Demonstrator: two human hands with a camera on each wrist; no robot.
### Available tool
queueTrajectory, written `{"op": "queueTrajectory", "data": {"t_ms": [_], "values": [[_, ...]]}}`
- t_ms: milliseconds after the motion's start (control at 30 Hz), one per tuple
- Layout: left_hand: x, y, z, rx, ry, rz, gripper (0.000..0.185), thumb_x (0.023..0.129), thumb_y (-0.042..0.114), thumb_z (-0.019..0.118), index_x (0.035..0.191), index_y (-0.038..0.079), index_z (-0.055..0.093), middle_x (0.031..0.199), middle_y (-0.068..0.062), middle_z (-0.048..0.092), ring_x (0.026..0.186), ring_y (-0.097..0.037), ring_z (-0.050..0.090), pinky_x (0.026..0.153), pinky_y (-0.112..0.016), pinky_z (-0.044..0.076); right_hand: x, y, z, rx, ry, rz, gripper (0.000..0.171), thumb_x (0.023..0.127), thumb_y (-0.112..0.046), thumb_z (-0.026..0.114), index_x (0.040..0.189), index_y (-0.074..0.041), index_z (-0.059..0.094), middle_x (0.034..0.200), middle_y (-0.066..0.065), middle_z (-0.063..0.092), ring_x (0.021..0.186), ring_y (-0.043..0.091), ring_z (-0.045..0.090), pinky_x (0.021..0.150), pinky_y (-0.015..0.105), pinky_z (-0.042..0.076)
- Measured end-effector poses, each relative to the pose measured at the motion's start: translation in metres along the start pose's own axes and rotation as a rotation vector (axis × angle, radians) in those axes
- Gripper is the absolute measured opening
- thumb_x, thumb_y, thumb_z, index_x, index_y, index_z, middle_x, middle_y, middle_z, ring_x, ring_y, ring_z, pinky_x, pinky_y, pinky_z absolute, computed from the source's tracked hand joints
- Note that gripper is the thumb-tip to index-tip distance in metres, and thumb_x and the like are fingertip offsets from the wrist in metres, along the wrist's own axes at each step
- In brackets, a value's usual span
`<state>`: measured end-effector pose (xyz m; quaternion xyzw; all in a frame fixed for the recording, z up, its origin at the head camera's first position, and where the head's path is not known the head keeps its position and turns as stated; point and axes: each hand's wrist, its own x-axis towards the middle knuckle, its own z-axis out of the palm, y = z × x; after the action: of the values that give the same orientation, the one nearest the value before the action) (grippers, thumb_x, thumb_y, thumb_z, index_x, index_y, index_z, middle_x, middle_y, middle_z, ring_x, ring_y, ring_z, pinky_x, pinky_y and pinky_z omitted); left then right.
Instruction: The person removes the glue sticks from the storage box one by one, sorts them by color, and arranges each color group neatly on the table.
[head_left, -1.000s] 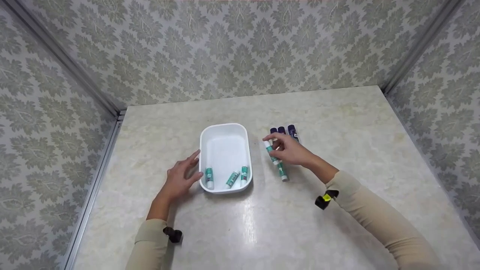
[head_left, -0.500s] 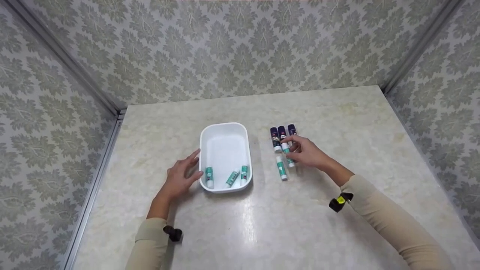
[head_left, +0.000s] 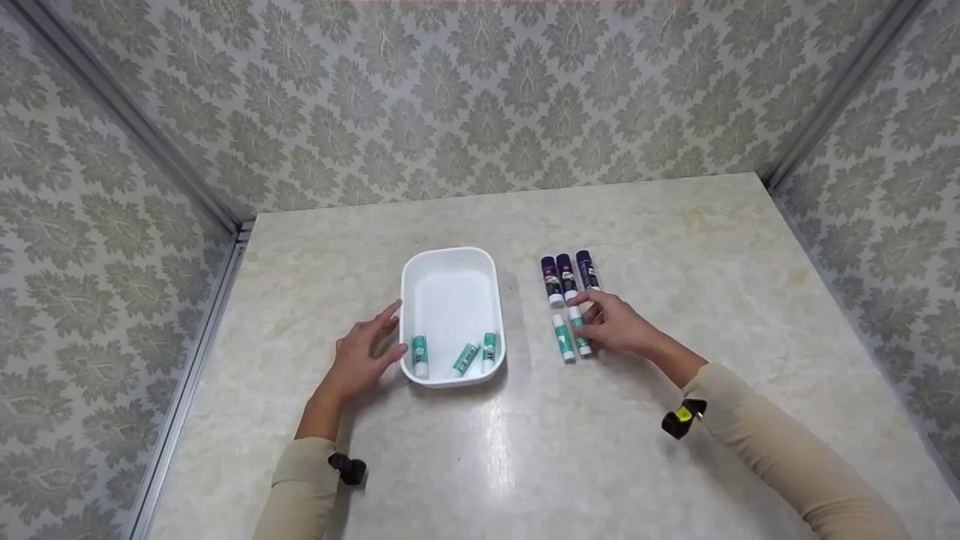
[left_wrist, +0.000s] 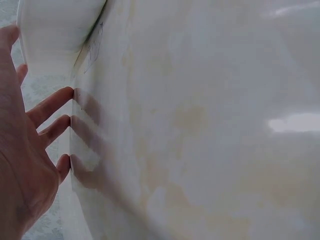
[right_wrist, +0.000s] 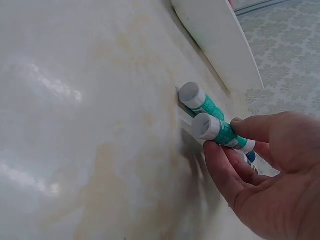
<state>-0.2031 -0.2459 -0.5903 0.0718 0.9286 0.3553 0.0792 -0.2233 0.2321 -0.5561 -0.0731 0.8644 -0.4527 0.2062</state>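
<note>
Left hand flat with fingers spread and relaxed, just left of the white oval plastic tray, cream sleeve behind; right hand well right of that tray, thumb and fingers pinching a green-and-white glue stick, forearm angled back.

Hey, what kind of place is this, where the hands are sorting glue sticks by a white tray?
Probably a small staged recording booth, not a lived-in room: a bare marble-look table fits between patterned wallpaper walls joined by metal corner strips. Only a white tray and glue sticks lie on it.
</note>
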Motion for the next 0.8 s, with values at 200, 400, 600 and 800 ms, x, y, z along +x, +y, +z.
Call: {"op": "queueTrajectory", "data": {"t_ms": [200, 400, 600, 800], "values": [[-0.0014, 0.0002, -0.0008, 0.005, -0.002, 0.004, 0.084, 0.105, 0.062, 0.069, 0.178, 0.039, 0.034, 0.172, -0.009, 0.059, 0.157, -0.038, 0.049, 0.125, -0.069, 0.026, 0.0022, 0.0025, 0.0058, 0.039, -0.004, 0.06, 0.049, 0.107, -0.009, 0.075, 0.153, -0.006, 0.06, 0.116, 0.013, 0.067, 0.097, 0.019, 0.064, 0.076, 0.028, 0.06], [-0.0021, 0.0012, -0.0013, -0.004, -0.007, 0.0, 0.085, 0.105, 0.062, 0.069, 0.178, 0.039, 0.033, 0.173, -0.008, 0.058, 0.158, -0.037, 0.048, 0.125, -0.068, 0.025, 0.0017, 0.0015, 0.0072, 0.018, 0.008, 0.046, 0.052, 0.106, -0.01, 0.077, 0.155, -0.002, 0.061, 0.112, 0.013, 0.068, 0.094, 0.017, 0.064, 0.074, 0.027, 0.058], [-0.0023, 0.0004, -0.0009, -0.004, -0.007, 0.002, 0.085, 0.105, 0.064, 0.068, 0.178, 0.04, 0.032, 0.173, -0.008, 0.058, 0.158, -0.037, 0.048, 0.126, -0.068, 0.025, 0.0016, 0.0008, 0.0074, 0.014, 0.008, 0.041, 0.051, 0.106, -0.01, 0.077, 0.155, -0.003, 0.062, 0.109, 0.012, 0.068, 0.091, 0.016, 0.063, 0.072, 0.027, 0.056], [-0.0014, -0.0011, 0.0003, -0.012, -0.001, 0.006, 0.085, 0.104, 0.065, 0.069, 0.178, 0.042, 0.033, 0.173, -0.008, 0.058, 0.158, -0.038, 0.048, 0.125, -0.069, 0.025, 0.0021, 0.0015, 0.0069, 0.014, -0.008, 0.047, 0.053, 0.107, -0.011, 0.076, 0.157, -0.004, 0.061, 0.108, 0.011, 0.066, 0.088, 0.016, 0.062, 0.071, 0.026, 0.055]]}}
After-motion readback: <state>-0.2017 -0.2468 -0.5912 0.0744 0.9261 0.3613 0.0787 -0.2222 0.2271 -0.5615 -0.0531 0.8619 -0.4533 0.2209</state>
